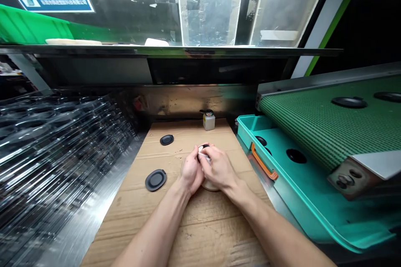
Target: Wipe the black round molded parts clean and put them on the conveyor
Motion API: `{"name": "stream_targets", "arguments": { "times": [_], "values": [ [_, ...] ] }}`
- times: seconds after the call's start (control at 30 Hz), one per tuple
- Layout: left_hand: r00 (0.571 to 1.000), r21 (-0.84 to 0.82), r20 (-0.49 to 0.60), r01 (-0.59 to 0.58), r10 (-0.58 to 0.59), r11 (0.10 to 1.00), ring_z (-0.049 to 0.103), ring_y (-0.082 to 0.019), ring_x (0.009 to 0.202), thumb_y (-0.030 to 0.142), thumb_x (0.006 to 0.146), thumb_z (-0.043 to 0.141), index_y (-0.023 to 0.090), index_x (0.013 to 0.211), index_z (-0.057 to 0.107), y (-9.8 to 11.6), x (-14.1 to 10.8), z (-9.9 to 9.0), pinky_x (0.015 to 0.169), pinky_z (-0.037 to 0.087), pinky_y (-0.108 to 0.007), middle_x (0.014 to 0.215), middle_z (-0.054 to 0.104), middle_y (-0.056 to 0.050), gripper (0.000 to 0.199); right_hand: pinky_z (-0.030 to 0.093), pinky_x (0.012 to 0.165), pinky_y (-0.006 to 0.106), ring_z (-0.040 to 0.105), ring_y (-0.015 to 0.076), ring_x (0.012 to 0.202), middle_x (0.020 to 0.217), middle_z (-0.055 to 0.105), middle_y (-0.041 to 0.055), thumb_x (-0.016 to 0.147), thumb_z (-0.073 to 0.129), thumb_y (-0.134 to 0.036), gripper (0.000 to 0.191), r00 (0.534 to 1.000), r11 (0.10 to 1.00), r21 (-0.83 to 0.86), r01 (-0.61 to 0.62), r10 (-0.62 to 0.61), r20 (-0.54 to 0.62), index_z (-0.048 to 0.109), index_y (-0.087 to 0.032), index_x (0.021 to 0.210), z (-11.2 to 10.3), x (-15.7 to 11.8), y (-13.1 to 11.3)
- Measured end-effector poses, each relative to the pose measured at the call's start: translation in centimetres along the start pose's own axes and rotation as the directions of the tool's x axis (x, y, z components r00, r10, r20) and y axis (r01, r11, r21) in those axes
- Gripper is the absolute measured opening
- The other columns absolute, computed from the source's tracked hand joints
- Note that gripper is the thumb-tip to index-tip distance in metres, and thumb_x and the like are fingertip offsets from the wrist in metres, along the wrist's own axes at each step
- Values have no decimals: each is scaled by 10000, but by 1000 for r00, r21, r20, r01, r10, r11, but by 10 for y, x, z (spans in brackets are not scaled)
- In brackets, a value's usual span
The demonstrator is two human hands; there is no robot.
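Pale part (203, 155) between both hands (194, 171), mid-cardboard sheet (188, 221)

The pictures are quite bright, and the light seems to fall evenly from above. Strong glare lies in long streaks on the clear plastic trays (53, 150) at the left, so their shapes look smeared. The cardboard (175, 233) is matte, with only soft shadows under the left hand (191, 171) and the right hand (218, 167). The small object (203, 155) between them is a little blurred. Near the edges we see the lines bend and stretch, as on the green conveyor belt (326, 129).
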State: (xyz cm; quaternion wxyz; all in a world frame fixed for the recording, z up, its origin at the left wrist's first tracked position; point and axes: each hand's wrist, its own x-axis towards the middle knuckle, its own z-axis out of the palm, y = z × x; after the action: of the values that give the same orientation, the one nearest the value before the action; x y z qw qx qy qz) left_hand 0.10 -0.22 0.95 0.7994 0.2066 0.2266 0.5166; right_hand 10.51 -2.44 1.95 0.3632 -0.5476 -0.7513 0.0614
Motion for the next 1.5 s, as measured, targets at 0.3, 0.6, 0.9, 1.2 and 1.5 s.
{"name": "stream_targets", "arguments": {
  "times": [0.3,0.6,0.9,1.2,1.5],
  "values": [
    [999,46,-44,-22,25,999,639,-212,999,296,927,445,138,1044,626,0,1,-3,921,503,-354,1077,677,-115,268,374,650,250,571,163,796,977,610,46,920,381,-276,156,996,988,-147,-41,52,72,526,-221,938,-1,0,-9],
    [998,93,-59,-23,29,995,647,-231,991,279,931,433,108,1008,639,-1,1,-2,880,526,-361,1031,691,-135,278,370,637,273,591,185,791,946,631,75,903,406,-269,156,979,954,-285,-96,142,144,529,-197,967,-4,0,-2],
    [997,71,-69,38,-33,997,635,-256,1046,292,948,383,84,1056,605,5,3,-6,874,542,-414,1175,634,-193,323,380,677,275,605,185,851,973,645,79,940,359,-303,225,964,914,-322,-248,264,7,553,-200,988,-14,8,28],
    [992,-92,-24,121,-124,988,599,-316,1109,277,934,319,38,1121,549,27,-5,-7,869,536,-465,1218,577,-266,381,383,783,361,562,276,964,936,635,155,878,467,-270,205,961,858,-455,-238,274,14,644,-167,872,-28,4,41],
    [991,-268,-137,-48,11,962,635,-234,979,246,930,389,159,940,538,58,-1,-23,806,583,-474,928,633,-106,173,367,724,263,563,174,841,942,599,16,695,708,-412,328,911,999,7,45,-43,411,596,-240,950,-5,-15,9]
  ]
}}
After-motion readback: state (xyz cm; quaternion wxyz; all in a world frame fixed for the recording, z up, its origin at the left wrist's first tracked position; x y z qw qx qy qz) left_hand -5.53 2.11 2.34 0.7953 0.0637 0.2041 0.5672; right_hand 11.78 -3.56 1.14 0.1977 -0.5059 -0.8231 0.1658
